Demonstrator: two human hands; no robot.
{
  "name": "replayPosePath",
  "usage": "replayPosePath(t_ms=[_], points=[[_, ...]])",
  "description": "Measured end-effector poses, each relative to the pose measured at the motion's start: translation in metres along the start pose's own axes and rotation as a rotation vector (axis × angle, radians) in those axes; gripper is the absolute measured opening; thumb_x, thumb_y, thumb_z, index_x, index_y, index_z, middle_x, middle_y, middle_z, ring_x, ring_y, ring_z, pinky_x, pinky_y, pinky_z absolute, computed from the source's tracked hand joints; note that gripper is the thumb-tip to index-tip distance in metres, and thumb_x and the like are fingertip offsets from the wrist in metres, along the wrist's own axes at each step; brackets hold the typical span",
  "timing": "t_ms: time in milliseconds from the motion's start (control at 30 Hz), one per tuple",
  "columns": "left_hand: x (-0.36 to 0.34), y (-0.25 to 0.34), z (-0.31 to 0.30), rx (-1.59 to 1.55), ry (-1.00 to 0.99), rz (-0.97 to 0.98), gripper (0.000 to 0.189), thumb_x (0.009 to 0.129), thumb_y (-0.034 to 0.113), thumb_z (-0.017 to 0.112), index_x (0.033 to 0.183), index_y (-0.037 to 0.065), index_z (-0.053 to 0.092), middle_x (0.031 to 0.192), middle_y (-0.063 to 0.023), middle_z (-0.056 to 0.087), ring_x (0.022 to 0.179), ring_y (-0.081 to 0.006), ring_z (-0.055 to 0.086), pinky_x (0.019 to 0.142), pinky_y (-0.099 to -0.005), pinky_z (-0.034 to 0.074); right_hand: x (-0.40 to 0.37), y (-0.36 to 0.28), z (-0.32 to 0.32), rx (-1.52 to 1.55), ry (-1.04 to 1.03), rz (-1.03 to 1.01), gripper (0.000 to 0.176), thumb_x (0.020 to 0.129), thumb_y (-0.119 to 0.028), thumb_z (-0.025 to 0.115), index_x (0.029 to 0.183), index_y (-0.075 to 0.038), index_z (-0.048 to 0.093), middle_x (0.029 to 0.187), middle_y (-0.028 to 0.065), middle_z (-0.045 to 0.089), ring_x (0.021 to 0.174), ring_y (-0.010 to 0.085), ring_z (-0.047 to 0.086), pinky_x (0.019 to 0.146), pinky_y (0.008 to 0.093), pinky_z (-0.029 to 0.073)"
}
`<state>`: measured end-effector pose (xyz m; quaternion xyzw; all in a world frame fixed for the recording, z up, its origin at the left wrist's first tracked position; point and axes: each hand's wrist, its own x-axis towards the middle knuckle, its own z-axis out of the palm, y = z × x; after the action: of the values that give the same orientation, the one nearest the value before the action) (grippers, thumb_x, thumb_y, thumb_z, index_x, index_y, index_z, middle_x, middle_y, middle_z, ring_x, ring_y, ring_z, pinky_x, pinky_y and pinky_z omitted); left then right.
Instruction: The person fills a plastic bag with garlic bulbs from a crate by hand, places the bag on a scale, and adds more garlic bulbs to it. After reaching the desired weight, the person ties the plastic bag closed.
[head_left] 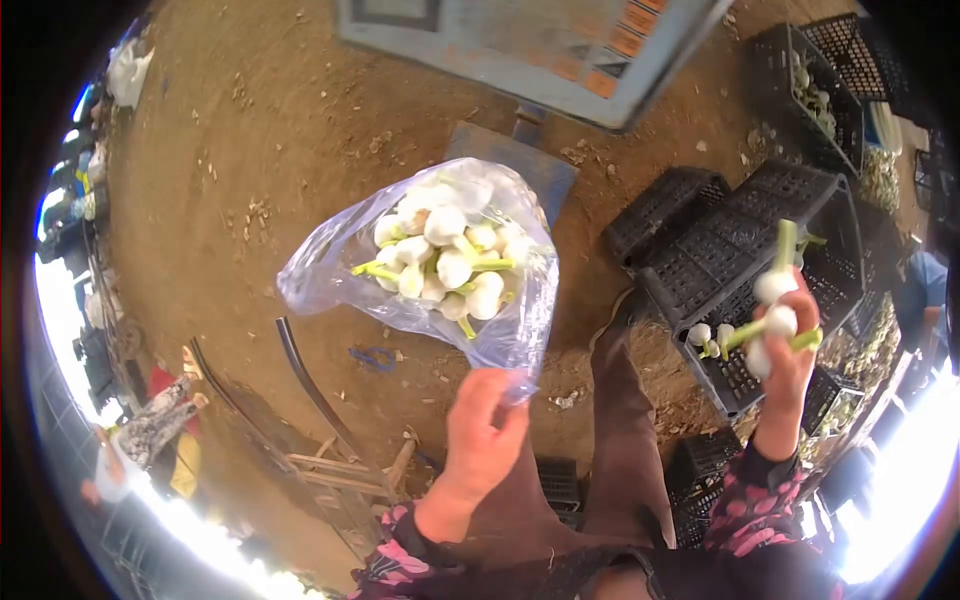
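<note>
My left hand pinches the near rim of a clear plastic bag, which gapes open towards me. Inside it lie many white garlic bulbs with short green stems. Out to the right, my right hand is closed around several garlic bulbs, their green stems poking out between and past the fingers. Below that hand is a black plastic crate, tilted, with a few loose bulbs at its near corner.
A blue-grey metal cabinet with orange labels stands beyond the bag, beside a blue platform partly under it. More black crates crowd the right. A wooden-slatted frame is at lower left. Other people appear at the edges.
</note>
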<state>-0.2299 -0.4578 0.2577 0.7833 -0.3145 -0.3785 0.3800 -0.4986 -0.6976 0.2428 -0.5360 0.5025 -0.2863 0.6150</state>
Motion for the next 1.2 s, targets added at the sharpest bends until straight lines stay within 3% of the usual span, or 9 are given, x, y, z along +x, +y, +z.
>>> replayPosePath(t_ms=[200, 400, 567, 667, 767, 867, 1000, 1067, 1200], points=[[-0.019, -0.015, 0.003, -0.043, -0.090, 0.053, 0.031, 0.078, -0.008, 0.055, 0.108, 0.002, 0.061, 0.096, -0.0168, 0.058, 0.083, -0.0360, 0.060, 0.073, -0.0359, 0.049, 0.017, -0.040, 0.232, -0.056, -0.951, -0.027, 0.041, 0.065, -0.015, 0.078, 0.103, -0.006, 0.065, 0.127, 0.0206, 0.051, 0.108, 0.0270, 0.057, 0.093, 0.0368, 0.045], [-0.020, -0.013, -0.003, -0.108, -0.036, 0.093, 0.034, 0.076, -0.004, 0.058, 0.109, 0.004, 0.060, 0.097, -0.0166, 0.058, 0.081, -0.0381, 0.060, 0.066, -0.0436, 0.049, 0.034, 0.044, 0.336, -0.885, -0.928, -0.282, 0.061, 0.063, -0.019, 0.080, 0.121, -0.020, 0.061, 0.152, 0.0128, 0.029, 0.115, 0.0317, 0.052, 0.090, 0.0406, 0.048], [-0.020, -0.013, -0.001, 0.030, 0.029, 0.180, 0.033, 0.078, -0.011, 0.056, 0.109, 0.001, 0.059, 0.098, -0.0159, 0.058, 0.082, -0.0294, 0.058, 0.070, -0.0354, 0.049, 0.020, 0.017, 0.263, -0.648, -0.615, -0.499, 0.058, 0.067, -0.016, 0.078, 0.123, -0.019, 0.062, 0.146, 0.0149, 0.038, 0.114, 0.0280, 0.054, 0.092, 0.0374, 0.049], [-0.020, -0.006, 0.003, -0.034, -0.005, 0.094, 0.032, 0.080, -0.011, 0.055, 0.109, -0.001, 0.059, 0.101, -0.0150, 0.057, 0.080, -0.0238, 0.058, 0.069, -0.0323, 0.050, 0.002, 0.006, 0.160, -0.497, 0.009, -0.235, 0.018, 0.075, -0.008, 0.068, 0.092, -0.004, 0.068, 0.085, 0.0127, 0.067, 0.081, 0.0258, 0.067, 0.075, 0.0339, 0.053], [-0.021, -0.010, 0.007, -0.122, 0.072, -0.036, 0.031, 0.082, -0.013, 0.053, 0.111, -0.003, 0.057, 0.103, -0.0144, 0.056, 0.079, -0.0194, 0.058, 0.067, -0.0296, 0.050, 0.007, 0.099, 0.007, -0.366, 0.278, 0.179, 0.017, 0.080, -0.014, 0.067, 0.092, -0.002, 0.066, 0.079, 0.0129, 0.066, 0.074, 0.0252, 0.066, 0.068, 0.0333, 0.053], [-0.020, -0.010, 0.012, -0.069, 0.107, -0.071, 0.031, 0.085, -0.012, 0.052, 0.115, -0.004, 0.054, 0.103, -0.0109, 0.054, 0.076, -0.0142, 0.055, 0.066, -0.0278, 0.049, 0.021, 0.125, -0.057, -0.922, 0.243, 0.303, 0.035, 0.080, -0.029, 0.071, 0.100, -0.001, 0.064, 0.102, 0.0130, 0.067, 0.097, 0.0196, 0.063, 0.084, 0.0315, 0.049], [-0.011, 0.000, 0.015, -0.030, 0.154, -0.202, 0.026, 0.090, -0.005, 0.050, 0.116, -0.003, 0.053, 0.090, -0.0065, 0.054, 0.075, -0.0124, 0.051, 0.070, -0.0261, 0.043, 0.011, 0.145, -0.089, -0.132, -0.082, 0.668, 0.059, 0.081, -0.042, 0.071, 0.120, -0.001, 0.056, 0.112, 0.0145, 0.060, 0.099, 0.0248, 0.061, 0.089, 0.0329, 0.049], [-0.007, 0.004, 0.019, -0.027, 0.249, -0.241, 0.024, 0.091, -0.002, 0.049, 0.115, -0.002, 0.054, 0.083, -0.0053, 0.054, 0.074, -0.0118, 0.048, 0.069, -0.0260, 0.041, 0.003, 0.180, -0.097, -1.314, 0.084, 0.901, 0.082, 0.071, -0.051, 0.077, 0.131, -0.004, 0.046, 0.119, 0.0149, 0.055, 0.112, 0.0347, 0.054, 0.097, 0.0461, 0.044], [0.000, 0.002, 0.022, 0.013, 0.271, -0.227, 0.024, 0.091, -0.002, 0.049, 0.114, -0.001, 0.054, 0.081, -0.0053, 0.054, 0.072, -0.0122, 0.047, 0.068, -0.0265, 0.040, -0.022, 0.228, -0.069, -1.145, 0.087, 0.770, 0.101, 0.062, -0.043, 0.085, 0.143, -0.013, 0.031, 0.137, 0.0190, 0.038, 0.128, 0.0418, 0.037, 0.101, 0.0491, 0.041]])
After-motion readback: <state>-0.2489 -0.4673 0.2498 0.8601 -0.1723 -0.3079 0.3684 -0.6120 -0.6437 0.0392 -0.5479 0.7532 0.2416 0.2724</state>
